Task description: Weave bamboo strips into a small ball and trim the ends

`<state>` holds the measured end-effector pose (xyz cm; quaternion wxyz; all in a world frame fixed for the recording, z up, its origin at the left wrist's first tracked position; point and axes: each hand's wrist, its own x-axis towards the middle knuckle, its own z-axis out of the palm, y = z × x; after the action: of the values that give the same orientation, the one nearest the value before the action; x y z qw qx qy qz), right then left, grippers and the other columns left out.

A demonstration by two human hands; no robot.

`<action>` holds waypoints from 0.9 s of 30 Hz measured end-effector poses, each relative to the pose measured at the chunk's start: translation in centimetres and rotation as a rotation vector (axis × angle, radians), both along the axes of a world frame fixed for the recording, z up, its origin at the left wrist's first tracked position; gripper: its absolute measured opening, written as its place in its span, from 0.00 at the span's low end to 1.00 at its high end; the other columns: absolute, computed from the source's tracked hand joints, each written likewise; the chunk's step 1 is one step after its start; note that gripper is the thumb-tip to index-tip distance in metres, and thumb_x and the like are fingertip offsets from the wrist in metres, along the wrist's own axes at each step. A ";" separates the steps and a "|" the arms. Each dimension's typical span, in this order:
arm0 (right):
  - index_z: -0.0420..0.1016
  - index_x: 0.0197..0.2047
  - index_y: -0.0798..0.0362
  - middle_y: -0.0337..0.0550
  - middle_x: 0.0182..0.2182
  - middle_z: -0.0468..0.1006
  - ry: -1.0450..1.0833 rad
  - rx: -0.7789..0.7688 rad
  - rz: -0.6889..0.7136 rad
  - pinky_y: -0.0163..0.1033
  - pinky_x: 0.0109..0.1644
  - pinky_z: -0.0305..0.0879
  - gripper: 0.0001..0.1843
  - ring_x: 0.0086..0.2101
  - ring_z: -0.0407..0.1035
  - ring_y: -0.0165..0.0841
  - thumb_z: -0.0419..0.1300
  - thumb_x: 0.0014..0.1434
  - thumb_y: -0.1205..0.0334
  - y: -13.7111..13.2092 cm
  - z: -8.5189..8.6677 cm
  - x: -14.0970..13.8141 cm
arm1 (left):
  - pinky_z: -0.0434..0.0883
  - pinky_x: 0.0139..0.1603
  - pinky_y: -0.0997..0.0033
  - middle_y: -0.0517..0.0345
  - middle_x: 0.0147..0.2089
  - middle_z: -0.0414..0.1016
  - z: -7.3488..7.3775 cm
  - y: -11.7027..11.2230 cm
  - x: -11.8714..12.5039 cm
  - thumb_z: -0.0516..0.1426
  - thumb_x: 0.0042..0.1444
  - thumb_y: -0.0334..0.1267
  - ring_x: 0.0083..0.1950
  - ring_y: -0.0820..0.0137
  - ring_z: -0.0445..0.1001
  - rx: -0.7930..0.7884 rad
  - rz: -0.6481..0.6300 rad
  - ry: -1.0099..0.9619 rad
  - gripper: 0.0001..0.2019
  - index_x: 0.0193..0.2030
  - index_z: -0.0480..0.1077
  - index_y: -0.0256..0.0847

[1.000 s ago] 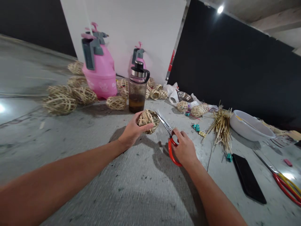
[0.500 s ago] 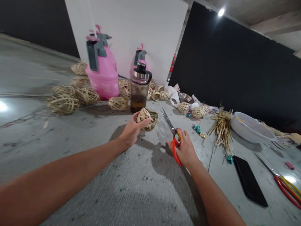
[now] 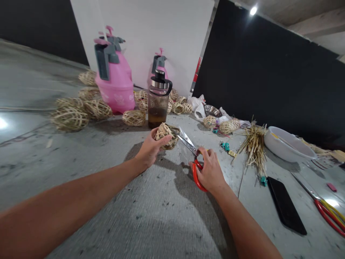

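My left hand (image 3: 150,148) grips a small woven bamboo ball (image 3: 167,136) from its left side, thumb across the front. In my right hand (image 3: 209,169) is a pair of scissors (image 3: 189,144) with red and yellow handles. Their blades stand apart, and one tip reaches the right side of the woven ball; whether a strip lies between the blades I cannot tell. Right behind the ball stands a clear drink bottle (image 3: 157,102) with brown liquid and a black lid.
Several woven balls (image 3: 69,118) lie at left and back, around pink spray bottles (image 3: 115,82). On the right are binder clips (image 3: 225,146), a bundle of bamboo strips (image 3: 253,145), a white basin (image 3: 287,147), a black phone (image 3: 286,205) and second scissors (image 3: 318,201).
The scissors have opened and moved left, so that their blades now meet the woven ball. My left hand still holds the ball in nearly the same place. The view has shifted slightly.
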<state>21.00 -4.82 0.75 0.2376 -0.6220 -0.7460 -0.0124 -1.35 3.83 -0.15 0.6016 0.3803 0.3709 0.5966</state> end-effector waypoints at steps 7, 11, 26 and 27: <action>0.69 0.59 0.53 0.53 0.46 0.73 0.047 -0.015 0.002 0.52 0.51 0.73 0.19 0.43 0.72 0.46 0.57 0.70 0.53 0.2 -0.2 0.2 | 0.79 0.39 0.69 0.52 0.54 0.81 0.1 -0.1 0.0 0.76 0.43 0.46 0.49 0.61 0.82 0.001 0.015 -0.001 0.33 0.55 0.73 0.44; 0.69 0.60 0.52 0.53 0.47 0.74 0.022 -0.044 -0.018 0.51 0.52 0.73 0.18 0.45 0.74 0.47 0.57 0.71 0.54 0.3 -0.5 0.1 | 0.80 0.42 0.67 0.52 0.54 0.82 0.3 -0.3 0.1 0.76 0.40 0.47 0.53 0.56 0.82 0.015 0.018 0.020 0.34 0.54 0.74 0.43; 0.73 0.61 0.47 0.49 0.45 0.81 -0.170 -0.087 -0.125 0.40 0.42 0.68 0.19 0.40 0.77 0.42 0.62 0.68 0.61 0.0 0.3 -0.2 | 0.79 0.55 0.61 0.53 0.54 0.81 -0.4 0.1 0.1 0.75 0.42 0.43 0.58 0.56 0.80 0.113 0.091 0.158 0.33 0.57 0.74 0.45; 0.74 0.61 0.47 0.48 0.44 0.81 -0.179 -0.094 -0.127 0.39 0.40 0.67 0.19 0.39 0.77 0.41 0.61 0.68 0.61 0.0 0.3 -0.3 | 0.79 0.54 0.61 0.53 0.54 0.81 -0.4 0.1 0.1 0.75 0.43 0.43 0.58 0.56 0.80 0.115 0.087 0.162 0.33 0.57 0.73 0.45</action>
<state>20.73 -4.80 1.09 0.1392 -0.6749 -0.7231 -0.0479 -1.25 3.93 -0.55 0.5203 0.4446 0.3999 0.6097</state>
